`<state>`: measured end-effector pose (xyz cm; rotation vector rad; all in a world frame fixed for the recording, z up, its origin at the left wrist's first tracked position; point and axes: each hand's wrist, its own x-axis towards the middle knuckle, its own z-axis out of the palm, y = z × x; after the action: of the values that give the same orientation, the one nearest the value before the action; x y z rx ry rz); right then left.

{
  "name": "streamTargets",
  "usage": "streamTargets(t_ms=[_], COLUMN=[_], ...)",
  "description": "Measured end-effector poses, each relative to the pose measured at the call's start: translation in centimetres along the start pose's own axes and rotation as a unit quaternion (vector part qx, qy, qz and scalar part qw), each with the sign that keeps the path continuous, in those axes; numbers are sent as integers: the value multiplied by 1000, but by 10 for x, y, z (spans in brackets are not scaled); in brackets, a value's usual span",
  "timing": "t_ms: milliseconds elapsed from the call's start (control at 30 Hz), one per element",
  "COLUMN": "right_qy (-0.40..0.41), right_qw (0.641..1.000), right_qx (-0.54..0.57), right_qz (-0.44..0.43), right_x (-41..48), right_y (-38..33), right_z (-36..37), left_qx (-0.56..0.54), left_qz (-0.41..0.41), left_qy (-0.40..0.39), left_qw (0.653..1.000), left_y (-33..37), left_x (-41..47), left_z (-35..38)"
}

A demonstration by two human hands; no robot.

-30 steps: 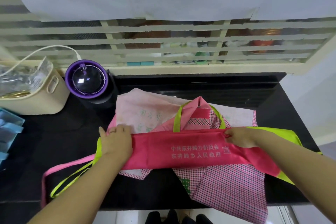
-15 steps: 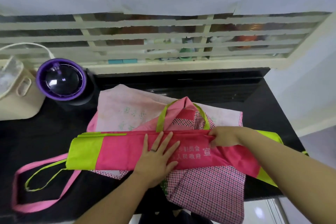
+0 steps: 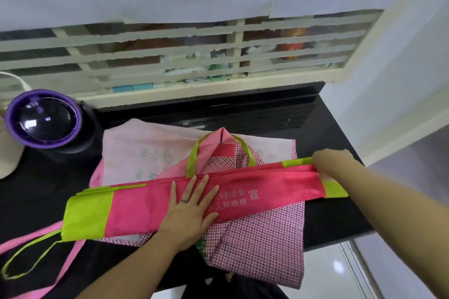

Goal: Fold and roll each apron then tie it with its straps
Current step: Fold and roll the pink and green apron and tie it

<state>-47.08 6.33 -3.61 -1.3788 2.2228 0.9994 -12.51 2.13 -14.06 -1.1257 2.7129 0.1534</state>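
Hands first, head view: the left hand (image 3: 189, 209) lies flat with fingers spread, pressing the middle of the folded apron (image 3: 279, 187). The right hand (image 3: 332, 164) curls over the apron's right end at centre right, pinching the top edge.

The apron stretches as 1 long pink band between the 2 hands, across mid-frame. It lies on a checked apron (image 3: 262, 245) and a pale apron (image 3: 145, 150).

Likely risks: the stacked layers could slide apart when the pressing eases, and a roll could catch the checked apron beneath. The straps (image 3: 29, 260) trail at lower left, well apart from both hands, and may drag or snag.
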Motion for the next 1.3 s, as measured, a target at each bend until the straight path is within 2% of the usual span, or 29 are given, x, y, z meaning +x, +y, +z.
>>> streamTargets(t_ms=[67, 133, 167, 233, 300, 333, 367, 467, 600, 667, 700, 767, 833, 867, 900, 967, 1033, 1067, 1133, 1300], right_qy=[59, 117, 150, 205, 224, 227, 231, 250, 289, 279, 264, 241, 288, 348, 411, 475, 418, 373, 312, 231], right_qw=[990, 941, 899, 792, 693, 664, 651, 648, 636, 644, 656, 702, 751, 766, 773, 778, 806, 825, 852, 882], right_qx=[123, 308, 400, 558, 661, 683, 688, 675, 676, 670, 659, 604, 515, 473, 444, 411, 374, 347, 304, 307], right_qz=[39, 79, 98, 139, 180, 203, 223, 249, 235, 242, 256, 290, 296, 262, 193, -9, -189, -245, -289, -274], right_x=[4, 5, 4, -4, -11, -15, -17, -21, -16, -13, -12, -13, -15, -16, -17, -20, -24, -26, -23, -9], right_y=[15, 28, 31, 29, 22, 19, 15, 8, 9, 8, 6, 2, -4, -9, -17, -40, -71, -85, -108, -115], right_z=[17, 37, 46, 60, 70, 76, 81, 93, 92, 93, 93, 92, 86, 81, 73, 57, 42, 36, 32, 21], left_qx=[1, 4, 7, 13, 16, 17, 17, 19, 22, 20, 19, 18, 19, 19, 19, 16, 12, 10, 5, -34], left_qz=[-1, 0, 0, 1, 1, 2, 3, 6, 9, 9, 9, 9, 11, 12, 11, 13, 16, 17, 15, -25], left_qy=[3, 8, 11, 16, 17, 18, 19, 22, 26, 29, 29, 32, 32, 31, 29, 26, 25, 25, 33, 115], left_qw=[1000, 1000, 1000, 1000, 1000, 1000, 1000, 1000, 999, 999, 999, 999, 999, 999, 999, 999, 999, 999, 999, 992], left_y=[0, -1, 0, -1, -1, 0, 0, 0, -1, -1, -1, 0, 0, 0, 0, 2, 2, 3, 1, -21], left_x=[1, 1, 2, 2, 2, 2, 2, 2, 1, 1, 0, 0, 1, 1, 1, 0, -1, -1, -3, -5], left_z=[1, 1, 2, 3, 3, 3, 4, 3, 4, 4, 4, 4, 3, 4, 3, 2, 0, -1, -2, -14])
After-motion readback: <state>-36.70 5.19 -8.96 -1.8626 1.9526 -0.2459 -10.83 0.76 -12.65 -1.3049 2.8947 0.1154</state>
